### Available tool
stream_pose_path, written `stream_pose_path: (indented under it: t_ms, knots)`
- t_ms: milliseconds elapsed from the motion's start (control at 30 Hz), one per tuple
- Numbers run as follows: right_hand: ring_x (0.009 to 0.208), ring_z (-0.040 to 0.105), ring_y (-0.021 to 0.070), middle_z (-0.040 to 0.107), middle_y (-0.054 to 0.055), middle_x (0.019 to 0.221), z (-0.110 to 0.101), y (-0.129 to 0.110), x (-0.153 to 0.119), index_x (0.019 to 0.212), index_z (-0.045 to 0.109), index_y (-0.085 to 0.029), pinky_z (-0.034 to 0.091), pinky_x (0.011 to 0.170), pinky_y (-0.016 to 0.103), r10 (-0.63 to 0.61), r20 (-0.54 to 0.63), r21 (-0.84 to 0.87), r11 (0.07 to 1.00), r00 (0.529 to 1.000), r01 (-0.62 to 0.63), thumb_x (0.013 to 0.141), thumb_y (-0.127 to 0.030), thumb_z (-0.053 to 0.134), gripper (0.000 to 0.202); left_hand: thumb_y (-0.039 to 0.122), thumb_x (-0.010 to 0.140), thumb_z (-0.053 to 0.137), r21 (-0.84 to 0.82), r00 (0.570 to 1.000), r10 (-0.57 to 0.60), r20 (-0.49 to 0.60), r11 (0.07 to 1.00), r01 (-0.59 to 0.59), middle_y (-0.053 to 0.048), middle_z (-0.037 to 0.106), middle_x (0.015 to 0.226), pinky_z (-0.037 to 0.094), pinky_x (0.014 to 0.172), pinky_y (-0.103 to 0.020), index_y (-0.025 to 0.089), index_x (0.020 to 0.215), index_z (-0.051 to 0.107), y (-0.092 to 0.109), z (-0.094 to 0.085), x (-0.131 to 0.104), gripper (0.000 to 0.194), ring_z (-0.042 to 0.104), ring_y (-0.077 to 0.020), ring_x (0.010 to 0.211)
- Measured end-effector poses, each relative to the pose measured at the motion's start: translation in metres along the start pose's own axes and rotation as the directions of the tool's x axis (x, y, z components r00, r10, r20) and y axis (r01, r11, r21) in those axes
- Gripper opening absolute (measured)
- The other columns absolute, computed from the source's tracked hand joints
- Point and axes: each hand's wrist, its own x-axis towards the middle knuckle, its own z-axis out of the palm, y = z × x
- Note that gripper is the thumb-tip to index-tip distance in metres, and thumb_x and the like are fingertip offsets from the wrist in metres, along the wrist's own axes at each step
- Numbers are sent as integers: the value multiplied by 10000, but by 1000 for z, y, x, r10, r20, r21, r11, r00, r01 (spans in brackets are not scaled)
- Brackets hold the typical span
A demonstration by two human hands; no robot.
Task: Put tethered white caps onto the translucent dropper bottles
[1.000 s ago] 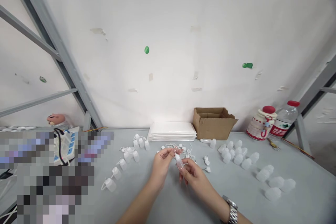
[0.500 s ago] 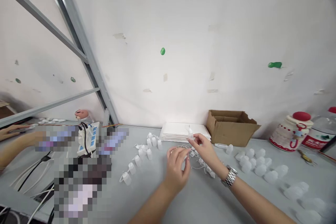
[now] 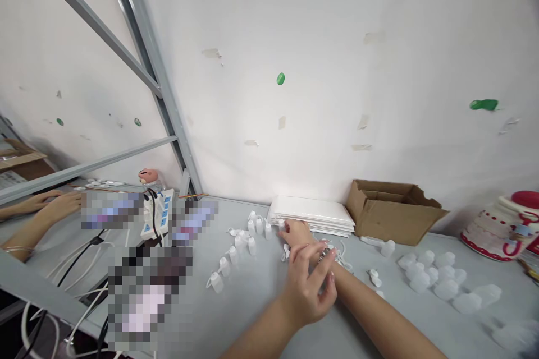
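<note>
My right hand [image 3: 296, 234], with a metal-band watch [image 3: 324, 255] at its wrist, reaches across to the left. Its fingertips are closed on a small white bottle [image 3: 281, 226] at the right end of a row of similar bottles. In that row, several small white bottles with looped cap straps [image 3: 251, 245] stand on the grey table. My left hand [image 3: 309, 286] is nearer to me, crossing in front of the right wrist, with its fingers bent and apart and nothing visible in them. Partly hidden behind both hands lie white strapped caps [image 3: 343, 255].
Behind the hands are a stack of flat white packets [image 3: 314, 212] and an open cardboard box [image 3: 396, 213]. Several translucent bottles [image 3: 446, 286] lie to the right, near a red-and-white jar [image 3: 490, 227]. To the left are a power strip [image 3: 158, 216], cables and another person's hands [image 3: 59, 206].
My right hand has moved left and down, bringing the small bottle from above the packets to the row's end. My left hand has shifted right and towards me. The view has turned left.
</note>
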Motion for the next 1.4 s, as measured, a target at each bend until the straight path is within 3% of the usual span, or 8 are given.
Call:
stream_pose_path:
  t_ms: [300,633,767,833,967,1067,1233,1400]
  knots:
    - [802,591,250,657,49,671,7,-10,1,503,534,-225,328,722,342,13,18,-128,992,1000,-10,711,-227,637,233,113,758,440,-23,999,-31,22,999,31,-140,580,1044,448,825,-375,185,1236,459,5,-5,6,484,554,-231,1011]
    - [745,601,212,679,43,686,7,-15,4,617,640,-186,342,717,317,0,111,-219,975,994,24,723,-241,625,121,90,751,455,-50,1000,-14,20,999,15,-132,565,1043,462,822,-358,180,1205,482,6,-5,4,463,556,-213,982]
    - [843,591,230,685,64,818,-15,-9,-11,808,669,-205,355,742,314,-61,72,-207,975,996,75,734,-202,609,96,95,781,456,-125,986,-164,2,979,163,-124,532,1077,446,855,-353,196,1214,474,4,-3,3,445,539,-215,1001]
    - [918,569,229,669,77,930,-33,-4,-22,970,639,-210,355,788,313,-96,26,-202,974,995,99,759,-175,571,224,123,820,423,-215,917,-397,-39,899,381,-110,521,1068,454,833,-331,206,1185,475,0,-3,5,378,545,-194,960]
    - [853,569,239,644,95,897,-73,21,-52,1052,595,-160,369,788,356,-75,-84,-216,975,994,56,789,-190,508,278,223,847,419,-330,586,-808,-58,569,753,-82,507,1063,467,731,-291,209,1060,469,-17,-3,13,220,541,-162,846]
    - [691,563,198,621,55,792,-98,49,-79,1037,586,-162,400,731,349,-61,-262,-174,985,963,15,825,-276,461,272,198,807,448,-145,523,-847,91,509,849,-70,507,998,455,734,-311,184,969,511,-29,-2,15,174,542,-164,797]
    - [614,535,180,600,48,713,-125,83,-115,973,604,-142,416,628,314,54,-552,-94,988,832,-126,846,-390,416,336,183,818,420,302,623,-714,319,700,648,-72,547,897,425,770,-346,180,910,582,-27,6,6,187,544,-218,864]
    - [687,548,213,640,86,764,-149,94,-123,900,635,-136,366,684,353,-4,-657,-340,894,754,-291,872,-357,367,348,245,819,478,448,654,-644,397,758,475,-84,571,898,427,768,-339,174,929,607,-21,9,2,184,546,-240,899]
